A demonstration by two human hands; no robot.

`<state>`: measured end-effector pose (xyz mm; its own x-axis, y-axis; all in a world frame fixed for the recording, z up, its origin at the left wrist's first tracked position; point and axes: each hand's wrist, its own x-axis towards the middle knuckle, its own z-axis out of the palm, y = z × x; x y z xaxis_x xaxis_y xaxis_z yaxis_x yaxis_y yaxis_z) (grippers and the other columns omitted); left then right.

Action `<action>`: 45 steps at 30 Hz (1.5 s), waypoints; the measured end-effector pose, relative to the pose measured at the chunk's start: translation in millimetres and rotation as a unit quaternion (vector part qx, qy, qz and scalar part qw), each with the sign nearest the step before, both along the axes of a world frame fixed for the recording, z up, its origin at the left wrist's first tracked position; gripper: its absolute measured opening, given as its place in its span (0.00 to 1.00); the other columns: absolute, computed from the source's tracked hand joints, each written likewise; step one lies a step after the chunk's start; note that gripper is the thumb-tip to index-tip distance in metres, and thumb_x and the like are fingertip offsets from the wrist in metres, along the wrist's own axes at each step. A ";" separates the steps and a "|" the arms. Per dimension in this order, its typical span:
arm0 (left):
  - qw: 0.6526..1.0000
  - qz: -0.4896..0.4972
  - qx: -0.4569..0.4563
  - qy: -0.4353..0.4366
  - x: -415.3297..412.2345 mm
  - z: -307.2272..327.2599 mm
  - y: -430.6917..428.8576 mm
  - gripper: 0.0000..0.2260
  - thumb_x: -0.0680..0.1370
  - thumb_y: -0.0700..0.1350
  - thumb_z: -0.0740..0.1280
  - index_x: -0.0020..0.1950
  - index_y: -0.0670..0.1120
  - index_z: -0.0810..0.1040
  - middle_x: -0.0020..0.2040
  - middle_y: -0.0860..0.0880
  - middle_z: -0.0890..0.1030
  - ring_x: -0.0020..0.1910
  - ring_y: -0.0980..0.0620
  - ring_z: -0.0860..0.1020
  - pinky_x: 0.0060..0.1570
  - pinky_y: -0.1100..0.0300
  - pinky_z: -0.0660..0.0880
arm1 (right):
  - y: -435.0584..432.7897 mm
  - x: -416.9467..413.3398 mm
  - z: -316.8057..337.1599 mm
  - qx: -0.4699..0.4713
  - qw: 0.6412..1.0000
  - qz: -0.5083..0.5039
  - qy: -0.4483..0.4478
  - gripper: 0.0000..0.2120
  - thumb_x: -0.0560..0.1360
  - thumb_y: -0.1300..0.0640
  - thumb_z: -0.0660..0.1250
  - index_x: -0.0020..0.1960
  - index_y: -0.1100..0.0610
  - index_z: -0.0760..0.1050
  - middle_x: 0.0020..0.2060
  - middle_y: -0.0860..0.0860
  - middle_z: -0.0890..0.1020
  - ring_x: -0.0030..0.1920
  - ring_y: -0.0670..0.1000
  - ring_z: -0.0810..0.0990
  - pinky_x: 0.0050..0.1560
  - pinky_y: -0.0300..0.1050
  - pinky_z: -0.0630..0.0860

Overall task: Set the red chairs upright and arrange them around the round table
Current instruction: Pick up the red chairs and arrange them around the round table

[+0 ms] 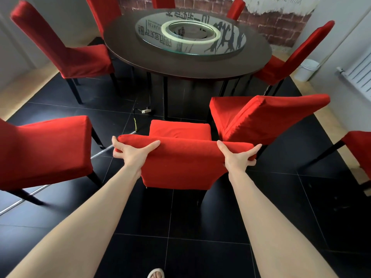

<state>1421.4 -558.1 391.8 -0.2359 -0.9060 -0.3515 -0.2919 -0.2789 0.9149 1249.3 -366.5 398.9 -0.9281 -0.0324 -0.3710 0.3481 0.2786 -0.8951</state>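
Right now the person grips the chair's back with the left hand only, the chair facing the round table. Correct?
No: both hands grip it. The head view shows the left hand and the right hand on the top of the chair's back, the chair facing the round table.

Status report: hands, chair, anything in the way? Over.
Left hand, right hand grip backrest top. Held chair upright, facing round table, short of it. Tipped chair close on its right; plug on floor ahead.
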 end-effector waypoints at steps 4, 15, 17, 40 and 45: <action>1.000 -0.006 0.004 -0.006 -1.0 2.5 -14.5 0.64 0.58 0.55 0.84 0.77 0.59 0.38 0.76 0.43 0.46 0.70 0.43 0.66 0.64 0.46 0.68 | -11.5 2.5 0.5 0.001 1.000 -0.009 0.000 0.65 0.60 0.45 0.82 0.76 0.37 0.34 0.77 0.59 0.40 0.67 0.65 0.69 0.62 0.63 0.75; 1.000 -0.019 -0.006 -0.012 -24.8 0.2 -37.8 0.64 0.57 0.56 0.84 0.77 0.59 0.39 0.75 0.43 0.47 0.69 0.43 0.65 0.65 0.45 0.68 | -30.5 -23.7 -4.2 0.006 1.000 -0.009 0.000 0.66 0.60 0.44 0.82 0.76 0.37 0.33 0.77 0.60 0.40 0.68 0.66 0.68 0.62 0.64 0.75; 1.000 -0.022 -0.007 -0.011 -30.1 0.1 -43.8 0.64 0.57 0.56 0.84 0.77 0.59 0.39 0.75 0.43 0.48 0.69 0.43 0.66 0.65 0.46 0.68 | -35.3 -29.0 -5.3 0.003 1.000 -0.011 0.001 0.65 0.60 0.44 0.82 0.76 0.37 0.34 0.77 0.59 0.40 0.69 0.66 0.68 0.63 0.64 0.74; 0.999 -0.033 -0.015 -0.012 -155.6 -3.4 -103.4 0.63 0.57 0.57 0.83 0.77 0.60 0.40 0.75 0.45 0.48 0.58 0.50 0.65 0.63 0.47 0.69 | -92.1 -158.4 -10.4 0.000 1.000 -0.003 0.009 0.64 0.61 0.43 0.82 0.76 0.37 0.35 0.76 0.59 0.42 0.67 0.64 0.69 0.63 0.62 0.75; 1.000 -0.021 -0.018 -0.007 -183.0 -3.6 -111.1 0.63 0.58 0.56 0.83 0.77 0.59 0.41 0.75 0.44 0.47 0.63 0.47 0.67 0.64 0.46 0.69 | -103.1 -189.8 -9.9 0.003 1.000 0.005 0.011 0.62 0.61 0.44 0.82 0.77 0.38 0.37 0.76 0.59 0.44 0.66 0.63 0.69 0.62 0.62 0.75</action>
